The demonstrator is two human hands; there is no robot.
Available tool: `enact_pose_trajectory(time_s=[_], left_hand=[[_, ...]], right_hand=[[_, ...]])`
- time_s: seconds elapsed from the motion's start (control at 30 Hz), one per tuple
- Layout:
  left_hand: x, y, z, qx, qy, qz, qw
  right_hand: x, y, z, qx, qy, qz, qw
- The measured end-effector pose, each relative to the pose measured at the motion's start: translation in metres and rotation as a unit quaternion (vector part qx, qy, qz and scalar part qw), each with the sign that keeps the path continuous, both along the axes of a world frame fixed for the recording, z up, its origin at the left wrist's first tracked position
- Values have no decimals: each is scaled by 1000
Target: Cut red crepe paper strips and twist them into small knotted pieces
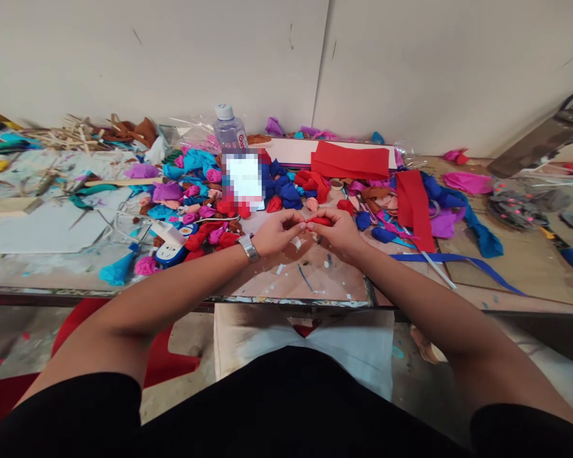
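Note:
Both my hands meet over the middle of the table, pinching a small piece of red crepe paper (321,221). My left hand (279,232), with a metal watch (247,248) on the wrist, holds its left end between thumb and fingers. My right hand (340,230) is closed around the rest of it, and the fingers partly cover its shape. Just beyond lie a light pink paper rosette (312,204) and a roll of tape (337,184). Folded red paper (351,160) and a red strip (416,211) lie farther back and to the right.
Crumpled coloured paper pieces (200,162) crowd the table's back and left. A power strip (172,249) with a plugged-in charger sits left of my hands. A plastic bottle (229,130) stands behind. A dark bottle (544,137) leans at far right, beyond cardboard (530,267) and a blue strip (487,268).

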State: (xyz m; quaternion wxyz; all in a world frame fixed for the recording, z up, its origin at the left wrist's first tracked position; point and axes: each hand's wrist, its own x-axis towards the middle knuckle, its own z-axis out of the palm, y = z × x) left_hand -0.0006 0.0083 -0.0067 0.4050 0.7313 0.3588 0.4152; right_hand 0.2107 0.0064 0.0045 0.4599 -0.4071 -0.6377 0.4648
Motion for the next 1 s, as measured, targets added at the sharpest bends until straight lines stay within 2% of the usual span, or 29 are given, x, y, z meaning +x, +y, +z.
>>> enact_pose_trajectory(time_s=[0.2, 0.33, 0.4, 0.5, 0.73, 1.0], left_hand=[[0, 0, 0, 0, -14, 26, 1000], [1, -1, 0, -44, -48, -11, 998], [1, -1, 1, -49, -42, -20, 998], [0, -1, 0, -23, -10, -2, 1000], [-1, 0, -2, -17, -23, 9, 1000], [1, -2, 1, 3, -44, 17, 999]], right_hand=[[1, -3, 2, 25, -5, -4, 1000], [2, 1, -3, 26, -9, -19, 999], [2, 2, -5, 34, -9, -23, 999], [2, 1, -5, 46, -16, -23, 999], [5, 1, -2, 185, -71, -27, 980], [7, -1, 1, 255, -90, -37, 962]])
